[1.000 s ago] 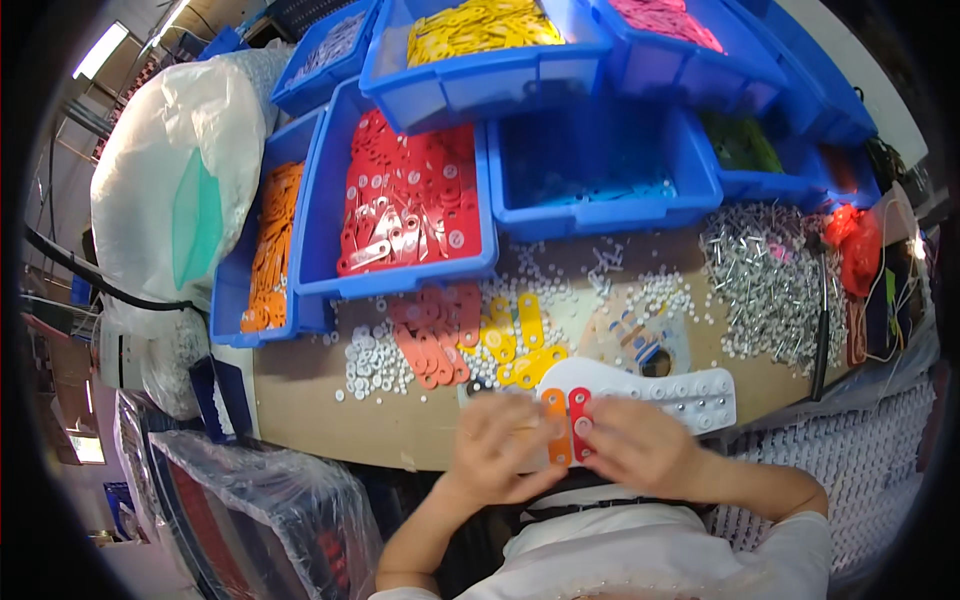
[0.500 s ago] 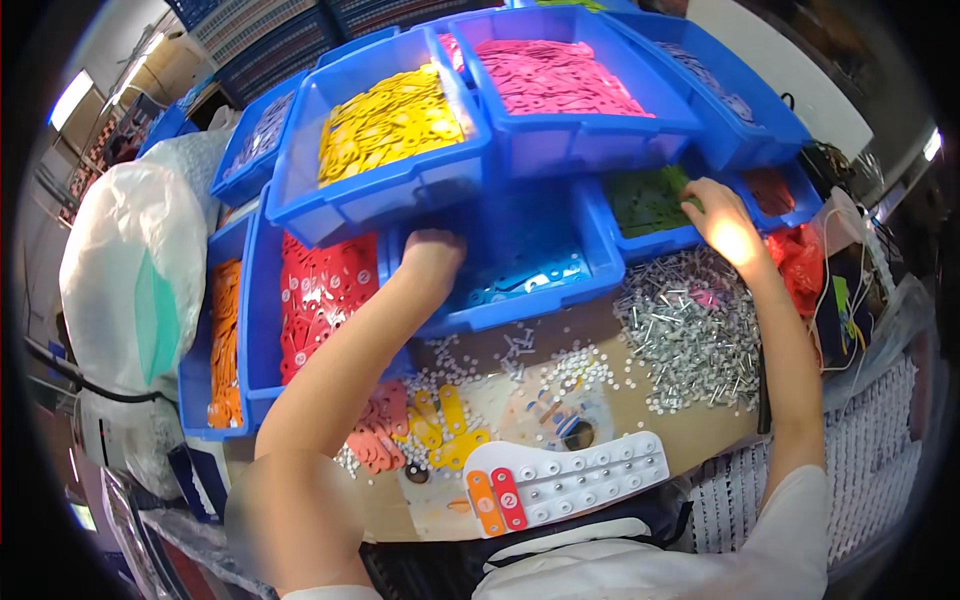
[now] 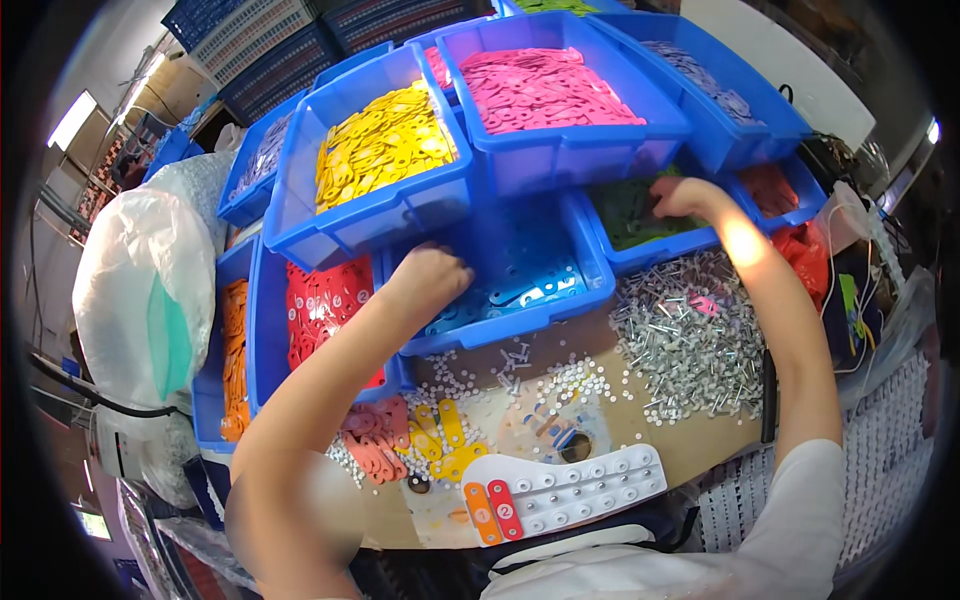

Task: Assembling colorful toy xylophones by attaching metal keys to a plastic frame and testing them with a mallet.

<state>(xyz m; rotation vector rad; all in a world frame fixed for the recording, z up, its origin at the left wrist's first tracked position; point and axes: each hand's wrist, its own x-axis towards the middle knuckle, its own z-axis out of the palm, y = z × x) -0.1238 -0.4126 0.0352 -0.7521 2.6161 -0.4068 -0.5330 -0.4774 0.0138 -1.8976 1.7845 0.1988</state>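
My left hand [image 3: 430,274] is curled closed over the left side of a bin of blue plastic strips [image 3: 540,288]; its fingertips are hidden, so what it holds cannot be made out. Farther right, my right hand [image 3: 684,197] reaches into a bin of green pieces [image 3: 625,215], fingers bent together and mostly hidden. Close to my body lies a white curved plate [image 3: 585,490] with rows of round studs. An orange strip [image 3: 481,514] and a red strip [image 3: 505,511] sit side by side at its left end.
Bins of yellow [image 3: 385,145], pink [image 3: 545,90] and red pieces [image 3: 325,310] surround my hands; the upper ones overhang the lower. A heap of metal rivets [image 3: 695,345] lies right. Small white caps [image 3: 580,380], loose yellow pieces [image 3: 450,440] and salmon strips [image 3: 375,445] cover the cardboard.
My left hand has shifted slightly down and right within the blue-strip bin. The right hand has moved left, deeper over the green pieces, and its fingers have curled in. The view has tilted slightly.
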